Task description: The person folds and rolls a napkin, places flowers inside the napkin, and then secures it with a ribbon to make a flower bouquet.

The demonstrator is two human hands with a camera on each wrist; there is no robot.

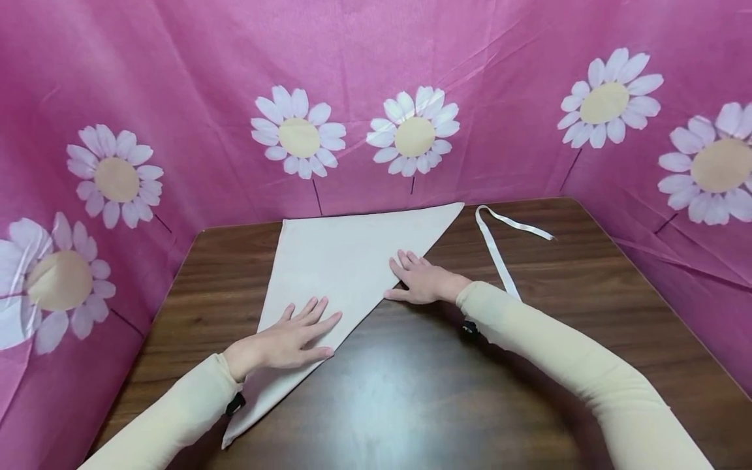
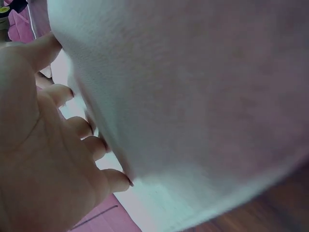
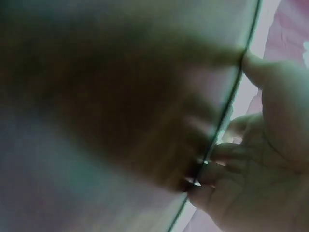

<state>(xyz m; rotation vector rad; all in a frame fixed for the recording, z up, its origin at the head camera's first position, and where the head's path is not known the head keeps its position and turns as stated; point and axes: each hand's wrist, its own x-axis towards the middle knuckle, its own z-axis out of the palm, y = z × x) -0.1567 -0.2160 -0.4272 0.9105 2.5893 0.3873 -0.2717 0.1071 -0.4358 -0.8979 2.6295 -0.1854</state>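
Note:
A cream-white cloth (image 1: 329,261) lies on the table as a triangle, its long diagonal edge facing the person. Fingers spread, the left hand (image 1: 288,339) rests on the cloth's lower part, with the thumb by the diagonal edge. Higher up that same edge, the right hand (image 1: 420,281) touches the cloth with extended fingertips, its palm over the bare wood. In the left wrist view, the fingertips of the left hand (image 2: 53,140) meet the cloth (image 2: 193,96). The right wrist view is blurred and dark; the right hand (image 3: 256,154) shows there with its fingers reaching down to the surface.
A thin white ribbon (image 1: 493,248) lies bent on the brown wooden table (image 1: 423,378), partly hidden by the right sleeve (image 1: 540,333). A pink curtain (image 1: 358,52) with daisies hangs along the table's back and sides.

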